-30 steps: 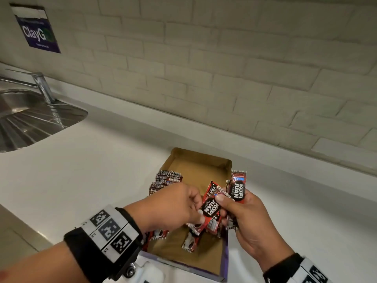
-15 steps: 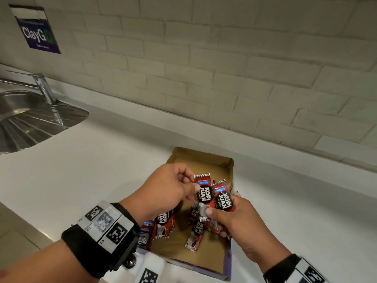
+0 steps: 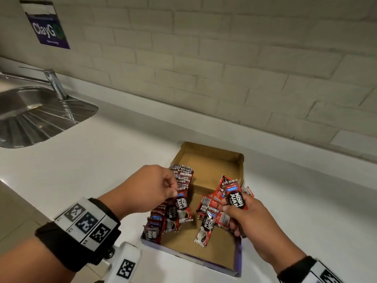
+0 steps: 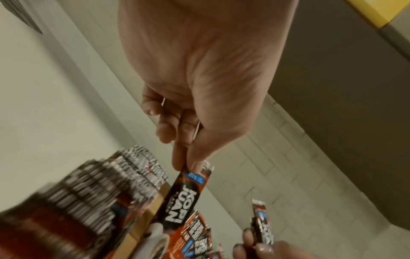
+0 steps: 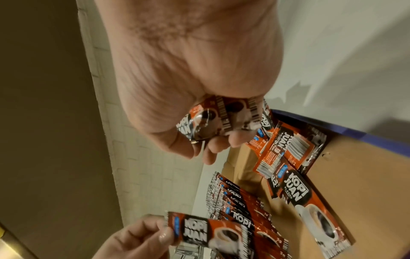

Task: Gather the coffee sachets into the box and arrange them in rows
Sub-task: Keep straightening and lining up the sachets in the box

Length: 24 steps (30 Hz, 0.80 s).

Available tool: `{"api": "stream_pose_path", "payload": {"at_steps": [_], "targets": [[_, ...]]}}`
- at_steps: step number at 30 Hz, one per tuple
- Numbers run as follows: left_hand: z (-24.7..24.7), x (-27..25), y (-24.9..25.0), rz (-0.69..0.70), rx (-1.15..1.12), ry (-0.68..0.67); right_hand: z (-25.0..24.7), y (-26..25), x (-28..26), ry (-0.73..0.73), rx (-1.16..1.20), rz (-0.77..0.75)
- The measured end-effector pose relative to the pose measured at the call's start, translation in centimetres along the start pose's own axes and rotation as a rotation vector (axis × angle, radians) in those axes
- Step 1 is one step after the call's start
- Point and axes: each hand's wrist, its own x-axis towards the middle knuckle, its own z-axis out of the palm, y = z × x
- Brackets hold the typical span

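While the left hand (image 3: 149,188) pinches one sachet (image 3: 180,201) by its top edge above the row (image 3: 181,176) standing along the box's (image 3: 212,156) left wall, the right hand (image 3: 242,213) clutches a loose bundle (image 3: 232,198) over the box. Setting it carelessly could topple the leaning row; the fanned bundle could spill.

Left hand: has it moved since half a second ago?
Yes. The left hand, pinching one sachet, has gone left, away from the right hand, toward the row of sachets along the box's left wall.
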Motion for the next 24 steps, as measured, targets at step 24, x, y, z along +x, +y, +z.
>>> {"api": "stream_pose_path", "payload": {"at_steps": [24], "targets": [[2.9,1.0,-2.1,0.048,0.429,-0.058,0.1,-0.2,-0.2,-0.034,0.083,0.062]]}}
